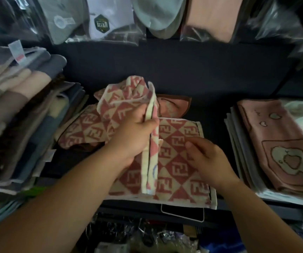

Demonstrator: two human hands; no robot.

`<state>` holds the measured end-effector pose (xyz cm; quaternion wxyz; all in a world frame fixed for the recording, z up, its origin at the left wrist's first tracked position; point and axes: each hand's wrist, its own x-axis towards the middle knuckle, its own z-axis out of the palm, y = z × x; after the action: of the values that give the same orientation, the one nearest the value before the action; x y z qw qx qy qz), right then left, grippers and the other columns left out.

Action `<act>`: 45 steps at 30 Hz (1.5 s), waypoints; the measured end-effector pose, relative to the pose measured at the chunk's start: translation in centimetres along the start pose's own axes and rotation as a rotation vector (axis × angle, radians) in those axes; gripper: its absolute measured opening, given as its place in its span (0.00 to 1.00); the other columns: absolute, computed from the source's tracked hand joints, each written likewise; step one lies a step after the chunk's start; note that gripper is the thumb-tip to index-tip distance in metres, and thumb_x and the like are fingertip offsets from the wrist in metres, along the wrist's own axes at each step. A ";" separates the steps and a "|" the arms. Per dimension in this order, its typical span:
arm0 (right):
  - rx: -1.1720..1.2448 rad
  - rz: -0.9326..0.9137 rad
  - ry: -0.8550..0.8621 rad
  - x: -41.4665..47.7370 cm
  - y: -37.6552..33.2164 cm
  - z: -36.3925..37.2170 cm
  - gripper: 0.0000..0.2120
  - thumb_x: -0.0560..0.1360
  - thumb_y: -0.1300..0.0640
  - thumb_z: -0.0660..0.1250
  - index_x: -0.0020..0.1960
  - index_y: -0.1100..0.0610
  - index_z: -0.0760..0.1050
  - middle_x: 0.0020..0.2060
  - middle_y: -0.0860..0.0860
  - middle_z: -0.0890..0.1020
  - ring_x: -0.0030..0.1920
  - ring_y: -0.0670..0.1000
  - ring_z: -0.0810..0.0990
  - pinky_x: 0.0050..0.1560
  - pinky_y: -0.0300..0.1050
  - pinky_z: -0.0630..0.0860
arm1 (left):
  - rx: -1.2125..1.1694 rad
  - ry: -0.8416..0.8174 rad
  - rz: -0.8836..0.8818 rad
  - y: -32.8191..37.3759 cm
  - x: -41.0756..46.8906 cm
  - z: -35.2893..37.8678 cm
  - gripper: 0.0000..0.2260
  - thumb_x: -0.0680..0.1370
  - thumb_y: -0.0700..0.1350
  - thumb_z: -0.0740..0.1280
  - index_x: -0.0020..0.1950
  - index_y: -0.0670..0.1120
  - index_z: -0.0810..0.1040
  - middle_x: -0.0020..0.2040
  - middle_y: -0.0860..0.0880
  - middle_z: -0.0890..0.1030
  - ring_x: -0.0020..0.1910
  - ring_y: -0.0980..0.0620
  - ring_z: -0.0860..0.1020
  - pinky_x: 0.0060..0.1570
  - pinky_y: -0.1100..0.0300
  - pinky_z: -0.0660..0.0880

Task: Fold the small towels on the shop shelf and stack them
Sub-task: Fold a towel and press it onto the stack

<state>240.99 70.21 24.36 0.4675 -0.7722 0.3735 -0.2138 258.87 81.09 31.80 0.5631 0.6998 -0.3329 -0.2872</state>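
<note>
Above shelf (183, 70), left hand (136, 132) grips raised towel (127, 99); right hand (207, 159) touches flat towel (178, 172).

Pretty tight spot. The bare shelf (192, 70) is open only at the back, behind the patterned towels (179, 161) filling the middle. A tall cloth stack (19, 115) walls off the left and a pink towel stack (274, 143) the right, with a narrow gap beside it. Bagged goods (110, 21) hang over the back.
</note>
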 end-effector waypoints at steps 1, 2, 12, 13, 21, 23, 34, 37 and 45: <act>0.086 0.016 0.010 -0.3 0.1 -0.1 0.12 0.81 0.44 0.62 0.60 0.43 0.80 0.55 0.41 0.82 0.56 0.44 0.82 0.57 0.47 0.81 | 0.022 -0.040 -0.026 -0.5 0.3 1.3 0.10 0.82 0.40 0.63 0.58 0.52 0.79 0.45 0.50 0.82 0.32 0.63 0.79 0.32 0.70 0.74; 0.143 0.025 0.029 -0.5 0.0 -0.3 0.10 0.82 0.45 0.61 0.58 0.41 0.80 0.54 0.41 0.83 0.55 0.43 0.83 0.55 0.45 0.81 | 0.054 -0.073 -0.054 -1.0 0.5 2.3 0.10 0.83 0.40 0.62 0.61 0.50 0.77 0.46 0.47 0.82 0.30 0.63 0.79 0.30 0.71 0.73; 0.609 0.123 -0.027 -0.3 -0.3 -1.8 0.25 0.77 0.34 0.52 0.59 0.45 0.81 0.57 0.49 0.85 0.60 0.48 0.83 0.62 0.47 0.75 | 0.241 -0.157 -0.038 -0.5 2.0 6.8 0.15 0.82 0.45 0.64 0.69 0.51 0.74 0.48 0.53 0.82 0.44 0.57 0.81 0.42 0.65 0.74; 0.608 0.109 -0.033 -0.4 -0.3 -1.7 0.24 0.78 0.36 0.53 0.61 0.45 0.80 0.58 0.50 0.85 0.60 0.49 0.83 0.62 0.48 0.75 | 0.241 -0.199 -0.043 -0.4 2.0 7.1 0.16 0.82 0.47 0.64 0.71 0.52 0.73 0.50 0.55 0.82 0.47 0.58 0.81 0.46 0.64 0.76; 0.363 0.092 0.045 -0.1 0.1 -1.2 0.24 0.78 0.54 0.71 0.70 0.42 0.68 0.57 0.47 0.83 0.56 0.46 0.84 0.57 0.50 0.82 | 0.212 -0.153 -0.003 -1.8 1.1 5.5 0.17 0.83 0.45 0.62 0.72 0.54 0.73 0.51 0.55 0.82 0.50 0.55 0.82 0.52 0.61 0.77; 0.241 0.067 0.063 0.3 0.1 -1.1 0.19 0.79 0.58 0.69 0.66 0.43 0.73 0.57 0.44 0.82 0.56 0.44 0.83 0.56 0.48 0.82 | 0.337 -0.091 0.094 -2.7 0.8 4.0 0.16 0.83 0.46 0.62 0.71 0.55 0.74 0.52 0.58 0.80 0.51 0.61 0.79 0.52 0.67 0.73; 0.085 0.129 0.149 2.1 -1.5 -2.7 0.15 0.81 0.62 0.62 0.65 0.51 0.79 0.56 0.48 0.83 0.51 0.47 0.83 0.50 0.46 0.84 | 1.152 -0.325 0.233 -8.2 -1.0 -0.4 0.44 0.70 0.76 0.42 0.82 0.56 0.45 0.83 0.53 0.43 0.81 0.52 0.37 0.78 0.45 0.36; -0.071 0.115 0.103 1.9 -1.2 -2.8 0.16 0.80 0.60 0.66 0.67 0.52 0.77 0.46 0.38 0.78 0.43 0.39 0.77 0.40 0.32 0.75 | 1.227 -0.320 0.115 -8.1 -0.8 -0.1 0.51 0.64 0.80 0.41 0.82 0.56 0.38 0.82 0.52 0.34 0.79 0.50 0.32 0.76 0.46 0.31; -0.208 0.037 0.141 0.7 -1.2 -3.2 0.16 0.78 0.63 0.69 0.65 0.56 0.79 0.45 0.37 0.74 0.45 0.39 0.78 0.36 0.21 0.70 | 1.262 -0.353 0.079 -8.2 0.0 0.2 0.58 0.60 0.84 0.46 0.81 0.54 0.33 0.80 0.49 0.30 0.78 0.47 0.29 0.77 0.43 0.34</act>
<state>239.69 68.20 26.93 0.3615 -0.7925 0.4398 -0.2188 259.86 82.17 23.74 -0.0085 0.8254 -0.5502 -0.1266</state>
